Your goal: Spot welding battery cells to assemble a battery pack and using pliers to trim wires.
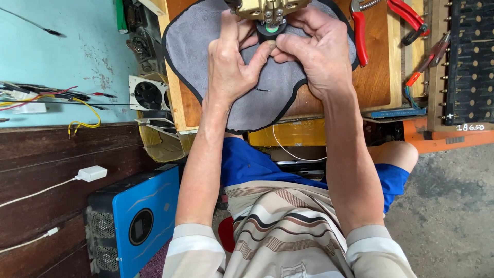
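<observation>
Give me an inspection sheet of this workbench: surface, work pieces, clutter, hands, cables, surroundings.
Surface: wooden board under a grey cloth.
Work pieces: small black round part with a green spot, against a brass-coloured block.
Clutter: red-handled pliers; dark perforated panel.
Hands: left hand and right hand both pinch the round part.
Cables: yellow wire; white charger lead.
Surroundings: blue box with round display; small fan; concrete floor.
</observation>
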